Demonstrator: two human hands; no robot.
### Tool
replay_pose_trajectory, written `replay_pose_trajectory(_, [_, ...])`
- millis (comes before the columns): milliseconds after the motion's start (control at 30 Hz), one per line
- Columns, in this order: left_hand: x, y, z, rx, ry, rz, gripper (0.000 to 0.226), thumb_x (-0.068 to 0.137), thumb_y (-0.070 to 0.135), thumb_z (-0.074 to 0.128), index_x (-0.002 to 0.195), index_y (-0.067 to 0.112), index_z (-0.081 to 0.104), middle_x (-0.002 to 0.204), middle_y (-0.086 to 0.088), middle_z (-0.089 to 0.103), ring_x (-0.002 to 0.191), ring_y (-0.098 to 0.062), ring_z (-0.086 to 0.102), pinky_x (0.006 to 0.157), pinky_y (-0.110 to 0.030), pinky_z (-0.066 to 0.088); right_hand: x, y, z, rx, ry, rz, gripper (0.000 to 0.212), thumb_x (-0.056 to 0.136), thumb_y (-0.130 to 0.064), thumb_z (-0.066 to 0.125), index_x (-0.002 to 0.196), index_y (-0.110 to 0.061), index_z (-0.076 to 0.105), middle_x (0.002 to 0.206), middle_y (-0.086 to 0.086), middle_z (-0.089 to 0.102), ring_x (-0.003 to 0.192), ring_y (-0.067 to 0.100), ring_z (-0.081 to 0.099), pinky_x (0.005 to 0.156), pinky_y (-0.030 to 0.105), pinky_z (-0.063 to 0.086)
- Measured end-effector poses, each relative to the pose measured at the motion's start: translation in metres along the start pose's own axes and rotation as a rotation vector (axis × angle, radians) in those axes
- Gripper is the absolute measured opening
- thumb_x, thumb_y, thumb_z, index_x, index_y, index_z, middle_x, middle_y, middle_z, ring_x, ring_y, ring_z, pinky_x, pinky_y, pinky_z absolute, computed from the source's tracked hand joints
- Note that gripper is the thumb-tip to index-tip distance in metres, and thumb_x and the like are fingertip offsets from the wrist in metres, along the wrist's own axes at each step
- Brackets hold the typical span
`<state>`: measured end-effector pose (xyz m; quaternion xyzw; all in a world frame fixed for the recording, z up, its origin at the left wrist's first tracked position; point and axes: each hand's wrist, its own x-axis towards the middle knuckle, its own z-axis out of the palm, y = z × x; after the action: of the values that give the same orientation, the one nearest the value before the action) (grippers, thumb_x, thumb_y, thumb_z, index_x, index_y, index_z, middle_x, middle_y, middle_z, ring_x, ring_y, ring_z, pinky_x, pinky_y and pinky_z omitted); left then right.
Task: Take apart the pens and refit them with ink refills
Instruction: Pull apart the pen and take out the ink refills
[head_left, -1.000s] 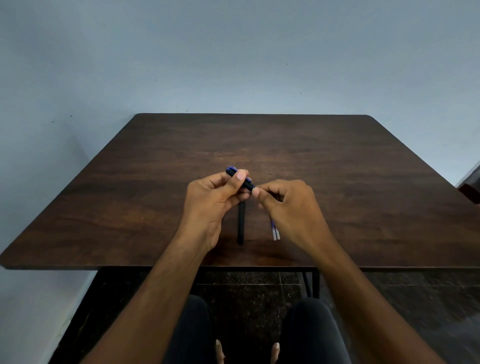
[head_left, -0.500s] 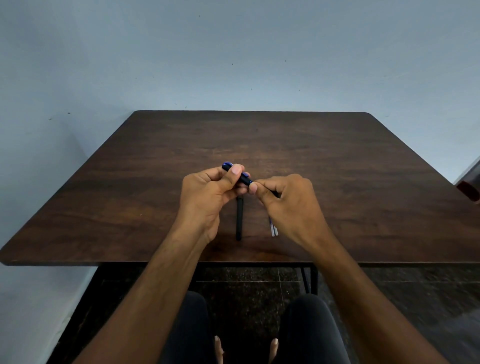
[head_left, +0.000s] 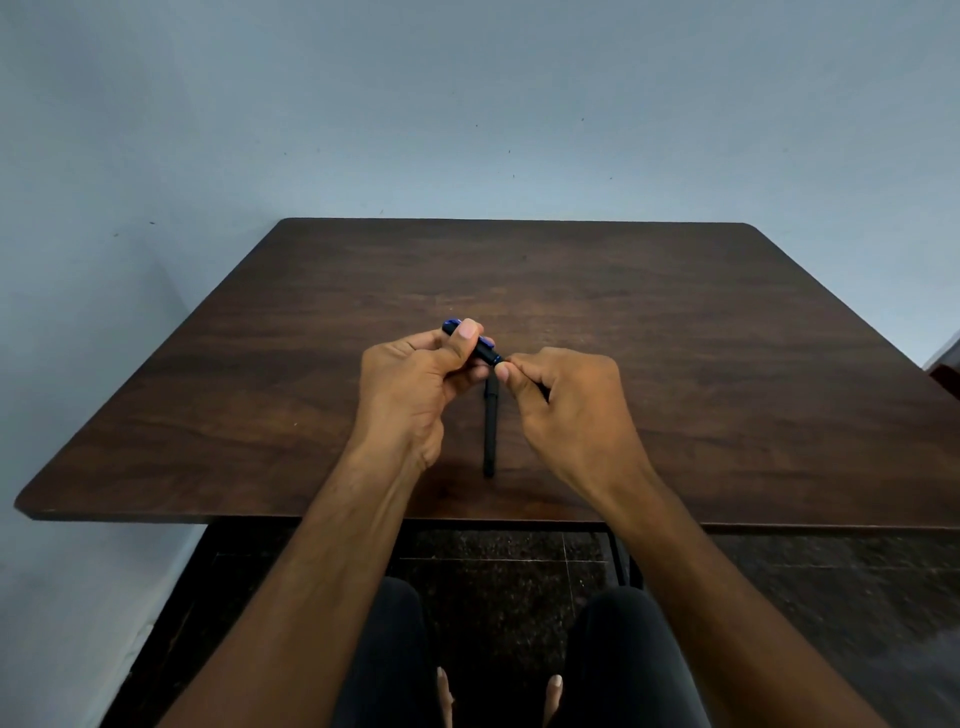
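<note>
A: Where is the pen sitting at this moment?

B: The left hand (head_left: 410, 379) is holding a blue-and-black pen (head_left: 480, 349) just above the table (head_left: 675, 364), near its middle and toward the near edge. The pen is tilting, its blue end pointing up and left and its black end pointing down toward the right hand (head_left: 566, 405).

A: And how are the fingers gripping it?

B: The left thumb (head_left: 464, 338) is pressing down across the barrel while the other left fingers are curling under it, so that hand is closing firmly around the pen. The right thumb and forefinger are pressing together right at the pen's black tip, pinching something very small there; whether it is the tip piece or a refill end is too small to tell. The remaining right fingers are curling into the palm.

A: Is anything else lying on the table?

B: A second, all-black pen (head_left: 489, 431) is lying flat between the two hands, running straight toward the person, with its far end passing beneath the held pen. It is resting apart from both hands.

A: And the person?

B: Both bare forearms are reaching in from below, and dark-trousered knees are showing under the table's near edge, above a dark speckled floor (head_left: 519, 551). A pale blue wall (head_left: 467, 104) is standing behind the table.
</note>
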<state>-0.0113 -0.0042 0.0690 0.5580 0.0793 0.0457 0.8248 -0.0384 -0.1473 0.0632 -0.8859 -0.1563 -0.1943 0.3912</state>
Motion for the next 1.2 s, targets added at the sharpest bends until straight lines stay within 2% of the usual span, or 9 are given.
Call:
replay_pose_trajectory(133, [-0.002,-0.003,0.003,0.01,0.008,-0.029,0.018,0.09,0.007,0.07,0.074,-0.001,0.072,0.071,-0.009,0.074,0.065,-0.017,0.066,0.062,-0.022,0.057,0.0,0.0,0.001,0.108,-0.026,0.056,0.032,0.101,-0.02,0.061,0.082,0.002,0.075,0.051,0.005,0.05,0.045,0.011,0.039,0.042,0.022,0.032])
replay_pose_trajectory(333, [0.032,0.044,-0.044,-0.188,0.225,0.081,0.019,0.098,0.008,0.06,0.08,0.003,0.062,0.063,-0.004,0.066,0.055,-0.013,0.062,0.058,-0.02,0.055,-0.015,0.019,-0.014,-0.028,0.061,0.063,0.042,0.099,-0.019,0.065,0.062,0.001,0.06,0.05,0.01,0.052,0.047,0.021,0.044,0.048,0.028,0.03])
replay_pose_trajectory(433, [0.036,0.045,-0.052,-0.034,0.083,0.07,0.016,0.097,0.012,0.062,0.084,0.003,0.065,0.065,-0.002,0.069,0.058,-0.012,0.064,0.062,-0.021,0.056,-0.016,0.024,-0.015,0.029,0.07,0.119,0.041,0.099,-0.021,0.065,0.062,-0.003,0.065,0.051,0.01,0.056,0.043,0.011,0.043,0.043,0.018,0.028])
replay_pose_trajectory(533, [0.032,0.02,-0.037,0.091,-0.001,0.033,0.019,0.09,0.015,0.071,0.088,-0.004,0.07,0.069,-0.008,0.071,0.054,-0.013,0.063,0.058,-0.021,0.055,-0.012,0.019,-0.008,0.075,0.059,0.12,0.034,0.099,-0.024,0.065,0.067,-0.012,0.071,0.056,0.018,0.059,0.046,0.011,0.039,0.043,0.031,0.032])
replay_pose_trajectory(667, [0.037,-0.002,-0.045,0.325,0.009,-0.035,0.036,0.07,0.023,0.087,0.088,-0.005,0.074,0.068,-0.015,0.073,0.052,-0.016,0.065,0.054,-0.023,0.056,-0.012,0.021,-0.005,0.113,0.003,0.17,0.038,0.099,-0.025,0.064,0.065,-0.008,0.069,0.061,0.018,0.064,0.047,0.014,0.046,0.046,0.033,0.042])
replay_pose_trajectory(800, [0.047,-0.018,-0.041,0.707,0.038,0.021,0.026,0.072,0.023,0.09,0.089,0.008,0.077,0.066,-0.007,0.074,0.05,-0.012,0.064,0.051,-0.023,0.052,-0.013,0.026,-0.002,0.177,-0.025,0.25,0.039,0.099,-0.025,0.063,0.068,-0.003,0.071,0.059,0.015,0.065,0.041,0.005,0.04,0.04,0.016,0.032])
replay_pose_trajectory(900, [0.052,-0.024,-0.034,0.932,0.086,0.093,0.029,0.068,0.034,0.092,0.087,0.017,0.078,0.065,-0.001,0.073,0.051,-0.008,0.065,0.051,-0.022,0.052,-0.015,0.028,0.002,0.223,-0.036,0.298,0.04,0.099,-0.024,0.062,0.064,-0.005,0.069,0.049,0.007,0.056,0.04,0.005,0.037,0.041,0.015,0.031])
replay_pose_trajectory(967, [0.056,-0.027,-0.032,1.012,0.118,0.134,0.034,0.065,0.041,0.091,0.089,0.02,0.078,0.069,0.004,0.072,0.06,-0.007,0.067,0.059,-0.021,0.053,-0.016,0.029,0.004,0.238,-0.035,0.323,0.04,0.099,-0.026,0.062,0.063,-0.009,0.07,0.047,-0.001,0.051,0.041,0.008,0.037,0.041,0.017,0.032])
replay_pose_trajectory(1200, [0.058,-0.036,-0.031,1.078,0.141,0.16,0.042,0.066,0.05,0.088,0.093,0.019,0.078,0.066,0.013,0.062,0.063,0.002,0.058,0.052,-0.014,0.04,-0.016,0.034,0.007,0.308,-0.034,0.379,0.036,0.099,-0.028,0.063,0.069,-0.012,0.074,0.047,-0.001,0.051,0.045,0.015,0.04,0.048,0.03,0.038])
